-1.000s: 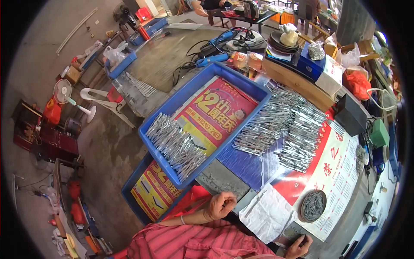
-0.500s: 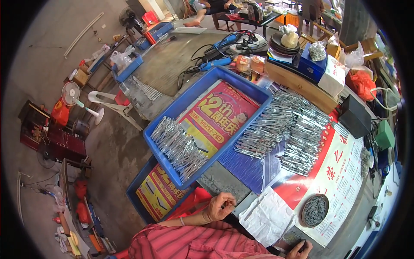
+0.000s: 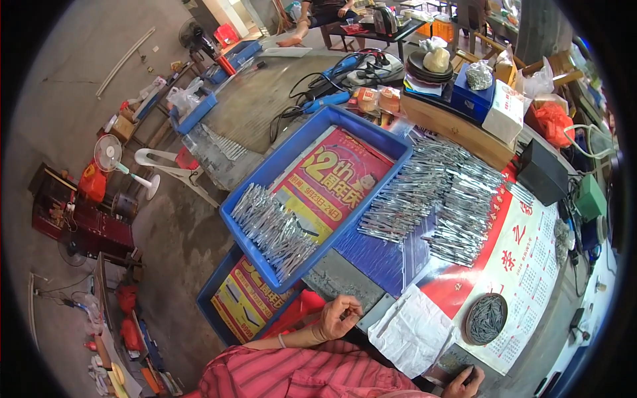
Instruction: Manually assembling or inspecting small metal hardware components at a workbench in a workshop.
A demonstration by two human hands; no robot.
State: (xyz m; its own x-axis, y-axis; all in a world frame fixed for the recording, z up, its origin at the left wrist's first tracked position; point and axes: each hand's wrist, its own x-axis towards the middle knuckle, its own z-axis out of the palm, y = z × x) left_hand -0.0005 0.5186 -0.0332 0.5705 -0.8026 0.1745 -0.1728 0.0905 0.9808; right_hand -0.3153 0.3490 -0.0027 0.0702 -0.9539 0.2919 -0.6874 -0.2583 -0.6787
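My left hand (image 3: pixel 340 317) rests by the near edge of the bench, its fingers curled in toward the thumb; what they hold, if anything, is hidden. Beside it lies a crumpled white cloth or paper sheet (image 3: pixel 410 331). My right hand (image 3: pixel 463 383), also curled, is low at the near edge, and I cannot make out anything in it. Just beyond it stands a round dish (image 3: pixel 486 319) of small dark grey pieces. Slim shiny metal pieces (image 3: pixel 464 212) lie in dense rows on the bench, and more (image 3: pixel 272 232) fill the near left end of a blue tray (image 3: pixel 312 265).
A second blue tray (image 3: pixel 213 292) sits lower left. A printed calendar sheet (image 3: pixel 521 278) covers the right side. Behind are a wooden box (image 3: pixel 458 129), a dark block (image 3: pixel 543 174), and blue corded tools (image 3: pixel 326 101). A white fan (image 3: pixel 109 154) stands left; a person (image 3: pixel 325 13) sits far back.
The view has shifted slightly. Both hands stay nearly where they were, still curled; the trays and metal pieces have not visibly been moved.
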